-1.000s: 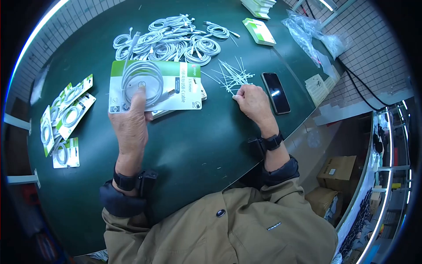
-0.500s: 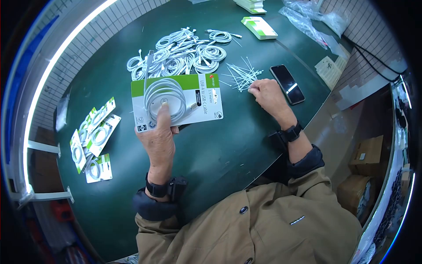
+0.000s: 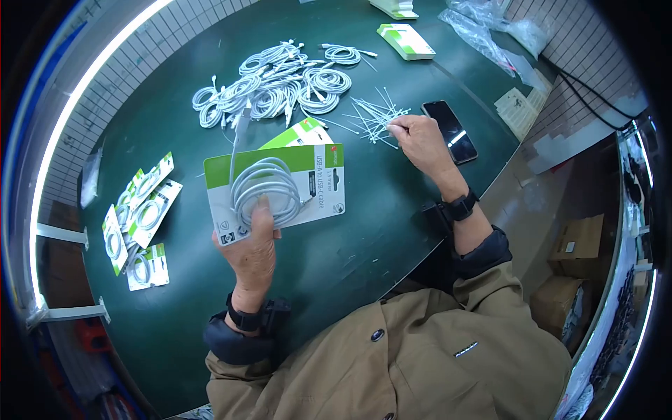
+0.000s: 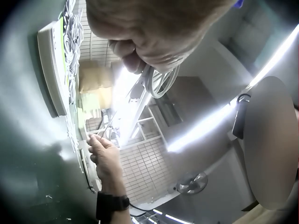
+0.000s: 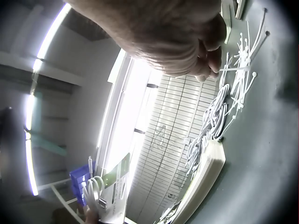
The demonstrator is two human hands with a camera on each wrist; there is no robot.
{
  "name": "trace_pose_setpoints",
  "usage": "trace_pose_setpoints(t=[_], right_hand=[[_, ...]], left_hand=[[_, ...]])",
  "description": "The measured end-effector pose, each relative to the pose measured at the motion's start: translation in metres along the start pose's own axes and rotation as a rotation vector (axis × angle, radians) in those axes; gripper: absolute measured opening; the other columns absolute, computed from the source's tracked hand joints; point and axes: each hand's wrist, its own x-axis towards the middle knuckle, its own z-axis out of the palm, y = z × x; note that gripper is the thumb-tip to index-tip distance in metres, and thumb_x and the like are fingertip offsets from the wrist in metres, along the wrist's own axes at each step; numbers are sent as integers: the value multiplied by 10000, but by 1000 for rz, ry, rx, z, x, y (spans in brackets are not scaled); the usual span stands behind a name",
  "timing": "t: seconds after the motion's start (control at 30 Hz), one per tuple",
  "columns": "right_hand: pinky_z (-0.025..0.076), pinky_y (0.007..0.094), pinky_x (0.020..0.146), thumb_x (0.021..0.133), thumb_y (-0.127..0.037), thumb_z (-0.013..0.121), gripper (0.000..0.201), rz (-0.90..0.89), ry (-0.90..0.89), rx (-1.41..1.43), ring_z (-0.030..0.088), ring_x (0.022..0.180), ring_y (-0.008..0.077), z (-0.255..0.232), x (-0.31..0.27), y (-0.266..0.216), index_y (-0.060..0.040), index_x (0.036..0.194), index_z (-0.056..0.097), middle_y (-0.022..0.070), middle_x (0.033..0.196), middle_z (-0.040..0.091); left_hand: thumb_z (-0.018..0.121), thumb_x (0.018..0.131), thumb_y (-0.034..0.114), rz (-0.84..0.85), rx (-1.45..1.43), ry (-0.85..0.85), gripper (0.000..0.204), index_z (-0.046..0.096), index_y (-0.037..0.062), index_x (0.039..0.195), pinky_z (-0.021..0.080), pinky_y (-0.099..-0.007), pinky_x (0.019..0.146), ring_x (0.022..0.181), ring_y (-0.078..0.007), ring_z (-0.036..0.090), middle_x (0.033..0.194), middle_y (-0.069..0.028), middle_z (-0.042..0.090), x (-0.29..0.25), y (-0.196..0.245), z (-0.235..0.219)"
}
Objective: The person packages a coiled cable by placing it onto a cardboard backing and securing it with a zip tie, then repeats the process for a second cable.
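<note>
My left hand (image 3: pixel 250 257) grips a green and white packaging card (image 3: pixel 325 183) by its near left part. The thumb presses a coiled white USB cable (image 3: pixel 276 168) against the card's face, and one plug end sticks up past the far edge. At the pile of thin white cable ties (image 3: pixel 374 115), my right hand (image 3: pixel 425 143) pinches a cable tie (image 5: pixel 233 69) between thumb and fingertips. Behind the held card, a stack of cards (image 3: pixel 297 135) lies partly hidden on the green table (image 3: pixel 329 280).
Many coiled cables (image 3: pixel 269 87) are heaped at the far side. Carded cables (image 3: pixel 147 213) lie piled at the left. A phone (image 3: pixel 455 133) sits right of the ties. Another card stack (image 3: pixel 406 42) and plastic bags (image 3: pixel 483 38) are at the far right.
The left hand has brought the card and cable nearer the body, uncovering the stack behind. The right hand has stayed by the ties, its fingertips shifting slightly. The head view has swung somewhat.
</note>
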Motion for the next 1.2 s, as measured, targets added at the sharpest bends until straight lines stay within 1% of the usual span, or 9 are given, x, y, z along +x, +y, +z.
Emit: trace_pose_setpoints(t=[0.1, 0.33, 0.43, 0.53, 0.63, 0.87, 1.0, 1.03, 1.2], right_hand=[[554, 309, 676, 911, -110, 793, 267, 35, 75, 207, 723, 714, 192, -8, 4, -7, 39, 1126, 739, 175, 826, 769], [432, 169, 610, 980, -157, 791, 188, 217, -329, 1091, 552, 706, 44, -16, 11, -61, -55, 1079, 668, 56, 914, 727], [427, 167, 601, 980, -173, 794, 190, 218, -425, 1154, 544, 704, 40, -3, 14, -80, -53, 1082, 687, 50, 912, 721], [463, 207, 637, 976, -140, 791, 191, 202, -532, 1252, 575, 734, 76, 11, 22, -90, -7, 1100, 734, 86, 937, 743], [473, 204, 642, 984, -139, 782, 184, 180, -587, 1216, 582, 744, 77, 23, 23, -102, -2, 1103, 751, 88, 935, 750], [549, 215, 727, 1001, -94, 737, 243, 235, -748, 1237, 684, 836, 117, 45, 15, -100, 27, 1212, 749, 117, 1017, 775], [600, 236, 807, 976, -53, 744, 288, 10, -811, 1153, 743, 955, 149, 43, 11, -99, 43, 1247, 732, 150, 1083, 781], [612, 244, 768, 963, -44, 758, 234, 55, -813, 1061, 745, 875, 142, 38, 10, -102, 36, 1183, 756, 150, 1077, 784], [616, 260, 753, 951, -23, 772, 66, -216, -832, 1017, 732, 837, 137, 32, 9, -106, 8, 1008, 781, 132, 1030, 782]], left_hand=[[714, 944, 11, 30, 50, -14, 217, 679, -37, 1153, 517, -259, 533, 658, -104, 643, 910, -54, 722, -11, 3, -3], [819, 814, 23, 397, 311, -251, 251, 743, -37, 1046, 579, -330, 656, 721, -215, 741, 894, -129, 768, -35, -19, -29], [881, 749, 89, 568, 455, -315, 355, 743, -31, 1054, 566, -357, 617, 666, -299, 721, 845, -175, 737, -34, -14, -30], [841, 767, 64, 753, 576, -425, 339, 738, -46, 1071, 512, -351, 536, 582, -257, 653, 809, -146, 714, -31, 0, -26], [795, 758, 10, 749, 420, -562, 371, 719, -63, 1114, 467, -314, 493, 563, -200, 606, 752, -101, 665, -25, -2, -24], [795, 730, 79, 863, 437, -595, 419, 723, -51, 1121, 409, -301, 457, 542, -152, 552, 707, -55, 604, -22, -1, -22], [769, 721, 83, 922, 442, -612, 405, 731, -28, 1108, 348, -288, 433, 517, -115, 475, 662, 2, 501, -20, 3, -21], [822, 812, 145, 846, 506, -697, 416, 724, 8, 1192, 420, -309, 488, 587, -155, 568, 738, -33, 613, -23, 10, -29], [821, 820, 177, 895, 547, -706, 435, 729, 56, 1228, 373, -297, 473, 585, -119, 513, 735, -15, 576, -29, 13, -28]])
